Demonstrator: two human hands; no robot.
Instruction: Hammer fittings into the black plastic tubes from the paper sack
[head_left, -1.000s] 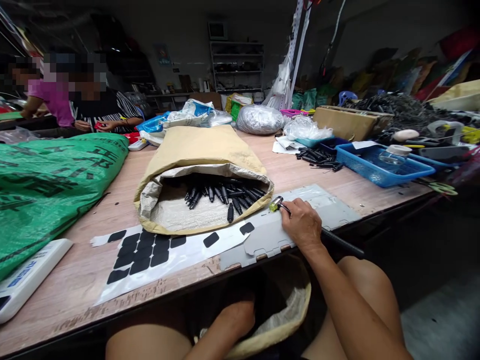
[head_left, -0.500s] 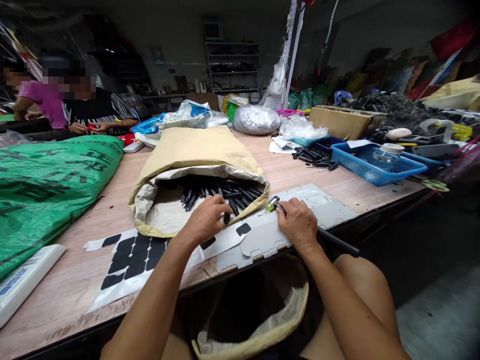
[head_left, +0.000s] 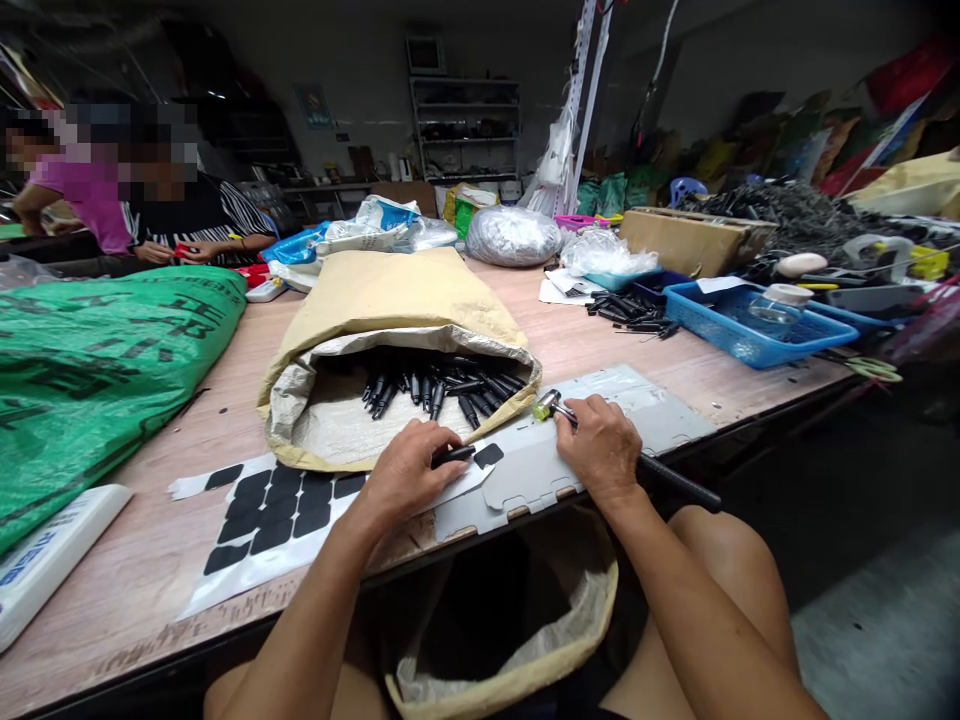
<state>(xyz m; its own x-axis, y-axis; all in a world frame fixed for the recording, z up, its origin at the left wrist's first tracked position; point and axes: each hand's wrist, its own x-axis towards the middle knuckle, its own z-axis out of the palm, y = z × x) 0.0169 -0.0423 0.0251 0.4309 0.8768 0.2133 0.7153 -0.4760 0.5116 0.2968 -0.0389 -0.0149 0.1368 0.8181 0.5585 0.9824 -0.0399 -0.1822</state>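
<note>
My left hand (head_left: 415, 462) grips a black pen-shaped part (head_left: 454, 454) just in front of the sack's mouth, above a white sticker sheet (head_left: 202, 590) with black rounded squares. In my right hand (head_left: 602, 445) is a small hammer (head_left: 547, 404) with a metal head and a yellow face. Its black handle (head_left: 679, 482) runs out past my wrist beyond the table edge. The hammer head rests on or close above a grey board (head_left: 645, 405); contact is unclear. The tan sack (head_left: 405, 290) lies on its side, and several similar black parts (head_left: 427, 388) show inside.
A second open sack (head_left: 517, 690) sits between my legs below the table edge. To the left lie a green bag (head_left: 112, 370) and a long white box (head_left: 60, 560). A blue tray (head_left: 757, 325) and loose black parts (head_left: 630, 312) are at right. Two people sit far left.
My left hand has drawn back from the sack's mouth toward me, bringing a black pen-shaped part out. My right hand and the hammer have barely moved.
</note>
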